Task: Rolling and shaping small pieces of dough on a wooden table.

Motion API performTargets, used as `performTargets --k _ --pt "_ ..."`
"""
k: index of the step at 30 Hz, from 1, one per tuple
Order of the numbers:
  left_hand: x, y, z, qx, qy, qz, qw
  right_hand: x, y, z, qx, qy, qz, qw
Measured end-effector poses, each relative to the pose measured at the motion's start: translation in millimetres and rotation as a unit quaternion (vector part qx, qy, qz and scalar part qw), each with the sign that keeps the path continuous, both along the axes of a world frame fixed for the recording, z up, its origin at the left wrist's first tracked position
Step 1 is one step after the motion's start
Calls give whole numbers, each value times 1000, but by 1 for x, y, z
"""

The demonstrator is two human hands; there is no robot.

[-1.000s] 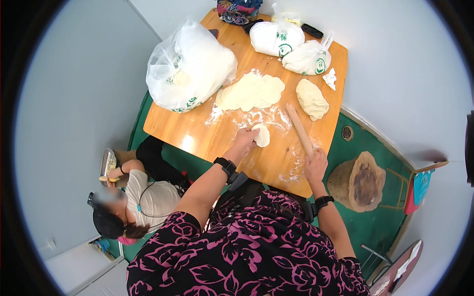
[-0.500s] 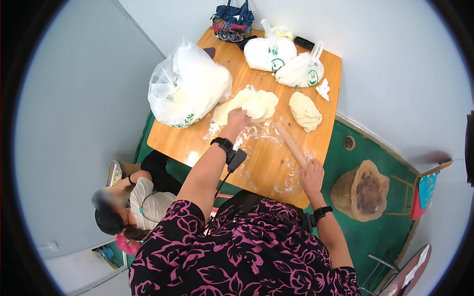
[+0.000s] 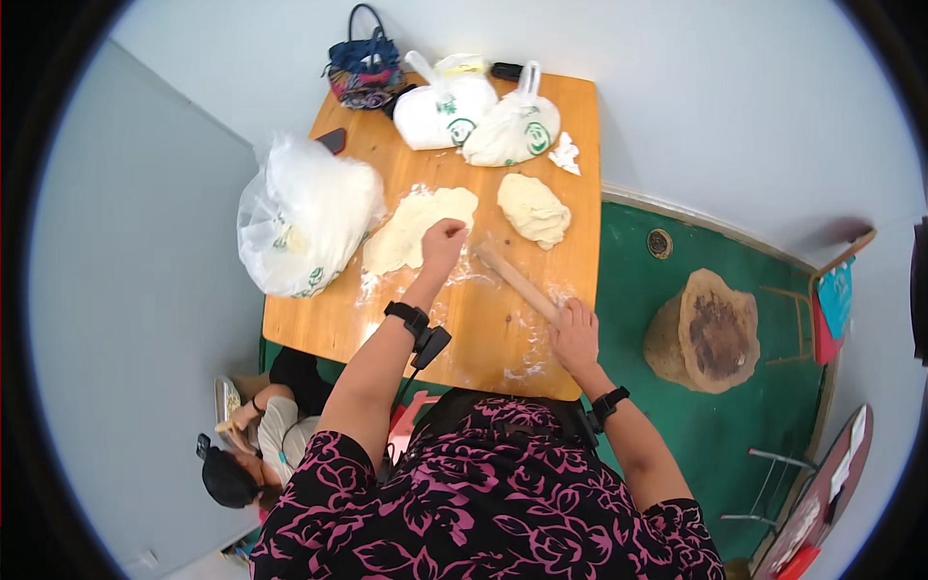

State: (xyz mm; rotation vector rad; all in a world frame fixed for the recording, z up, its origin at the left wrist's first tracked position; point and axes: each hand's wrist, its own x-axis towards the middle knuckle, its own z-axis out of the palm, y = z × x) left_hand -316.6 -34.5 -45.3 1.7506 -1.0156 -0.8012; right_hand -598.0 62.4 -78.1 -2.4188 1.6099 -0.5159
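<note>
At the far left, near eight o'clock, another person (image 3: 253, 447) sits low beside the counter (image 3: 338, 324), bent over something small. On the counter's left part, about ten o'clock, lies a big clear plastic bag (image 3: 302, 217) of white stuff, with a dark phone (image 3: 332, 140) just beyond it. Next to the right, a flattened sheet of dough (image 3: 414, 227) is spread on the floured wood. The left hand (image 3: 443, 245) rests on the sheet's right edge, fingers curled down narrow against the dough; whether they pinch it cannot be told. A black band (image 3: 407, 316) sits on that wrist. At twelve o'clock stand a dark handbag (image 3: 365, 72) and two knotted white bags (image 3: 447, 111), touching each other. A thick lump of dough (image 3: 533, 209) lies at one o'clock, apart from the sheet. A wooden rolling pin (image 3: 517, 281) lies slanted between them, and the right hand (image 3: 575, 335) lies on its near end, fingers loosely bent over it. At three o'clock a tree-stump block (image 3: 704, 333) stands on the green floor (image 3: 628, 251).
</note>
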Motion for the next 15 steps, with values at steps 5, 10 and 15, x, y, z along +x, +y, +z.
performTargets --k 5,10,15 --pt "-81 -45 26 -27 -235 -272 933 -8 0 -3 10 -13 -4 1000" --pt "-124 -78 26 -82 -335 -360 867 -12 -3 -2 13 -27 -6 1000" --pt "-129 -100 12 -33 -444 -409 797 -12 -8 3 19 -30 42 999"
